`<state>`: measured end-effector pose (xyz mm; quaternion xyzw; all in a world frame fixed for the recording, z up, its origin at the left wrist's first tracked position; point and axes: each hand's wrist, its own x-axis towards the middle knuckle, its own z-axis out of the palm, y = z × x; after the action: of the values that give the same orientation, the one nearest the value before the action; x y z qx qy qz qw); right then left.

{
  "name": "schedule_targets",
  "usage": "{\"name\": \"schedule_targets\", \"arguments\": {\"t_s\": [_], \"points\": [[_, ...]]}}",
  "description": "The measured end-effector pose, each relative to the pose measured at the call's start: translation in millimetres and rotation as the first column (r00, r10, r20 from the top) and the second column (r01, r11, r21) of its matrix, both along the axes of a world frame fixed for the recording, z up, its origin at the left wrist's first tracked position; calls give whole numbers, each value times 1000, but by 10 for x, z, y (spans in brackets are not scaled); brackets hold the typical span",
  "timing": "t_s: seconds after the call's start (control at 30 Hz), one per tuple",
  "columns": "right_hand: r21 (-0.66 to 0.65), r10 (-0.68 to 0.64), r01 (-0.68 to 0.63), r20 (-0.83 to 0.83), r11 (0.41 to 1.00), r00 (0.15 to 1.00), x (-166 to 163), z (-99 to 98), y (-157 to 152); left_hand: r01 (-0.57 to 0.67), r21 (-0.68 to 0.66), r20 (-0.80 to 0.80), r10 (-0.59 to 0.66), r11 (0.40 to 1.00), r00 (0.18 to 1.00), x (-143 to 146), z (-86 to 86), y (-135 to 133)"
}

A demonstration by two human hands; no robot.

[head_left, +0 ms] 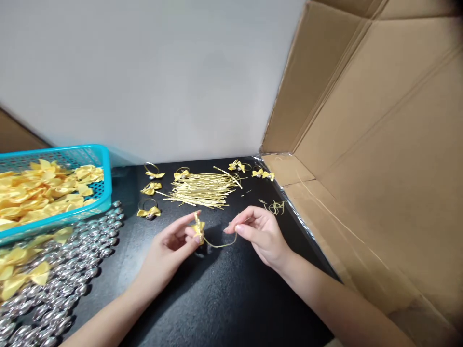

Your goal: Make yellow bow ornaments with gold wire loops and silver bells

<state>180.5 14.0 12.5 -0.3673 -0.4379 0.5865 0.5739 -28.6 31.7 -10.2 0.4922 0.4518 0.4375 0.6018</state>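
Note:
My left hand (pixel 172 245) pinches a small yellow ribbon bow (pixel 198 228) just above the black table top (pixel 217 299). A thin gold twist tie (pixel 219 244) runs from the bow in a sagging curve to my right hand (pixel 257 232). The right thumb and forefinger are closed on the far end of that tie. Both hands hover near the table's middle, a short gap between them.
A pile of gold twist ties (pixel 202 189) lies behind the hands, with several finished bows on loops (pixel 149 211) around it. A turquoise basket (pixel 103 185) of yellow bows stands at left above a heap of silver beads (pixel 65 274). A large open cardboard box (pixel 379 168) fills the right.

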Motion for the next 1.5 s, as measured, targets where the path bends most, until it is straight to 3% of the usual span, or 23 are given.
{"name": "schedule_targets", "arguments": {"t_s": [0.1,0.23,0.5,0.7,0.93,1.2,1.5], "points": [[-65,-35,40,74,997,997,-30,-133,127,74,13,11,-74,997,997,50,-106,-16],[-108,-23,39,149,993,989,-146,-299,239,78,53,24,-79,996,997,40,-188,-16],[47,-124,115,277,992,953,-253,-483,237,61,50,46,-63,997,997,-2,-238,-59],[163,-140,83,373,983,917,-221,-420,191,40,40,27,-42,998,999,-13,-226,-64],[306,-191,6,579,952,793,-241,-246,97,24,67,-1,-24,997,1000,15,-160,-78],[338,-183,-45,614,940,768,-270,-382,5,19,81,-46,-15,997,999,24,-157,-91],[374,-185,-154,725,915,663,-256,-398,17,41,102,-42,-37,994,998,12,-164,-110]]}}
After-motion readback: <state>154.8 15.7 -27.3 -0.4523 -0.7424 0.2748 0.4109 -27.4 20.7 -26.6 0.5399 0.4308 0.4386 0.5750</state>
